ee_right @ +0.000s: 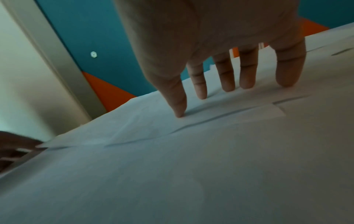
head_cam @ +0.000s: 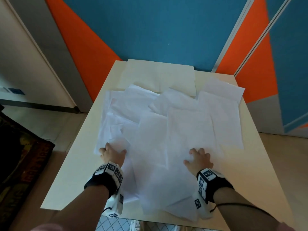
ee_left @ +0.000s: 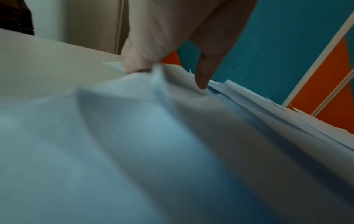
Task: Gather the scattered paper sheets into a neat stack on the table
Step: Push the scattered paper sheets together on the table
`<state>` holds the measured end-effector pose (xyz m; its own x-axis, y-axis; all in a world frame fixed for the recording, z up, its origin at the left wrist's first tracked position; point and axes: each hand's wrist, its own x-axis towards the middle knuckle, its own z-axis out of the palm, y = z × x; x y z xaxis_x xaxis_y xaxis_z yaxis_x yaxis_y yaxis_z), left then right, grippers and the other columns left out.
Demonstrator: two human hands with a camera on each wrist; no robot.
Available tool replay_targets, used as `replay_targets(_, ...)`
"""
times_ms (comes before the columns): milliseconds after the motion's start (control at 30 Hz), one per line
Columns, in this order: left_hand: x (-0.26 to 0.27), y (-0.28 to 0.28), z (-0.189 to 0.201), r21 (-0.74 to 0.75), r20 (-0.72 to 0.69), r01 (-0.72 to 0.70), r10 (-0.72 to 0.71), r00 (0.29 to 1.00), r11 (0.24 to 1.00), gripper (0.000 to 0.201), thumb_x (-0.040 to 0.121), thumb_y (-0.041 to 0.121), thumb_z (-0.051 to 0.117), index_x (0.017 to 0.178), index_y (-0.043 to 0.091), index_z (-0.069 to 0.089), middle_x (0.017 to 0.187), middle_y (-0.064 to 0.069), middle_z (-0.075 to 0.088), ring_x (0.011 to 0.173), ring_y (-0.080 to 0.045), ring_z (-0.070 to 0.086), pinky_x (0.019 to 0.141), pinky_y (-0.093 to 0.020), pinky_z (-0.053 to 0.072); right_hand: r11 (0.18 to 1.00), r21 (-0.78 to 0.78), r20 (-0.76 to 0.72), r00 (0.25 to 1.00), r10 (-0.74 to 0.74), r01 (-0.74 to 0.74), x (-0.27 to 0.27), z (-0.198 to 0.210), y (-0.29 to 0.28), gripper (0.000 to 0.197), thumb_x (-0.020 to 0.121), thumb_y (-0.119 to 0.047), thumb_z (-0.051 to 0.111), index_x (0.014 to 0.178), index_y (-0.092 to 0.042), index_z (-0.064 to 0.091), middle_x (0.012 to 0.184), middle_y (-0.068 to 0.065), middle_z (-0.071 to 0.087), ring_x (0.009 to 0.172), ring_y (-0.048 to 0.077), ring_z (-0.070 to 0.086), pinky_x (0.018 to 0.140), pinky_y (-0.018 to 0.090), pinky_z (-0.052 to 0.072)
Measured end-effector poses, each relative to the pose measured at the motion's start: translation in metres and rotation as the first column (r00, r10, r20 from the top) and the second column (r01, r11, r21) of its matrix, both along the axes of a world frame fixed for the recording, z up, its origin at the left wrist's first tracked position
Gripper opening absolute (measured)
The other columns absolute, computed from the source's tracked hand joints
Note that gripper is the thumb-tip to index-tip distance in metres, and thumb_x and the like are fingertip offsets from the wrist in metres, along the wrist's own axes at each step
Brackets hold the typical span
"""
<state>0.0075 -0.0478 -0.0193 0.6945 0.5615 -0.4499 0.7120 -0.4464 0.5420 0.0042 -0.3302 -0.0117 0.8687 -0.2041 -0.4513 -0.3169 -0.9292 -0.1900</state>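
Note:
Several white paper sheets (head_cam: 166,130) lie overlapping and askew across the cream table (head_cam: 78,172). My left hand (head_cam: 113,152) is at the near left of the spread. In the left wrist view my left hand (ee_left: 168,72) pinches a raised ridge of the paper sheets (ee_left: 134,128) with curled fingers, and one finger points down onto the paper. My right hand (head_cam: 198,157) rests on the near right of the pile. In the right wrist view my right hand (ee_right: 229,94) has straight, spread fingers whose tips press on the flat paper sheets (ee_right: 191,166).
A cream board (head_cam: 160,74) lies at the table's far end, partly under the sheets. Some sheets hang over the near edge. A blue and orange wall (head_cam: 158,30) stands right behind the table. A dark rug (head_cam: 21,164) lies on the floor to the left.

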Motion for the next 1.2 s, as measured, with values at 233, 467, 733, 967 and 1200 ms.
replay_targets(233, 0.005, -0.006, 0.002, 0.047, 0.052, 0.049, -0.052, 0.997, 0.998, 0.079, 0.083, 0.029, 0.065, 0.146, 0.009, 0.021, 0.141, -0.019, 0.026, 0.125, -0.040, 0.032, 0.105, -0.045, 0.031, 0.958, 0.047, 0.050, 0.958, -0.284, 0.282, 0.010, 0.011, -0.041, 0.066, 0.074, -0.041, 0.070, 0.130, -0.027, 0.041, 0.137, 0.009, 0.029, 0.126, 0.032, 0.030, 0.101, 0.045, 0.035)
replay_targets(467, 0.017, -0.023, 0.006, -0.020, 0.041, 0.200, -0.199, 0.979, 0.980, 0.086, 0.081, 0.043, 0.064, 0.149, 0.016, 0.019, 0.149, -0.018, 0.015, 0.137, -0.036, 0.021, 0.115, -0.042, 0.023, 0.991, 0.015, -0.043, 0.990, -0.131, 0.132, 0.007, 0.003, -0.013, 0.075, 0.072, -0.056, 0.065, 0.134, -0.031, 0.034, 0.140, 0.007, 0.024, 0.130, 0.032, 0.025, 0.102, 0.047, 0.032)
replay_targets(733, 0.005, -0.028, 0.009, 0.273, -0.114, 0.590, -0.584, 0.804, 0.760, 0.126, 0.058, 0.064, 0.073, 0.150, 0.027, -0.004, 0.157, -0.015, -0.009, 0.146, -0.034, -0.002, 0.118, -0.050, 0.011, 0.962, 0.045, 0.039, 0.962, -0.271, 0.269, 0.029, 0.012, -0.038, 0.062, 0.076, -0.042, 0.067, 0.129, -0.021, 0.044, 0.134, 0.011, 0.034, 0.126, 0.034, 0.033, 0.104, 0.045, 0.032)
replay_targets(967, 0.004, -0.037, 0.004, 0.229, -0.206, 0.671, -0.639, 0.741, 0.705, 0.120, 0.064, 0.050, 0.077, 0.151, 0.025, -0.002, 0.155, -0.015, 0.002, 0.143, -0.035, 0.010, 0.116, -0.040, 0.020, 0.938, 0.051, -0.062, 0.938, -0.340, 0.343, 0.069, 0.010, -0.063, 0.096, 0.066, -0.036, 0.080, 0.140, -0.009, 0.026, 0.140, 0.018, 0.031, 0.132, 0.035, 0.030, 0.109, 0.047, 0.032)
replay_targets(1200, 0.029, -0.056, 0.000, 0.212, -0.010, 0.480, -0.489, 0.872, 0.851, 0.084, 0.077, 0.028, 0.073, 0.147, 0.020, 0.026, 0.151, -0.015, 0.017, 0.137, -0.036, 0.022, 0.114, -0.039, 0.024, 0.989, 0.126, -0.093, 0.994, -0.062, 0.074, 0.079, 0.000, -0.045, 0.075, 0.067, -0.023, 0.078, 0.131, -0.022, 0.039, 0.131, 0.008, 0.039, 0.125, 0.030, 0.036, 0.103, 0.043, 0.036)
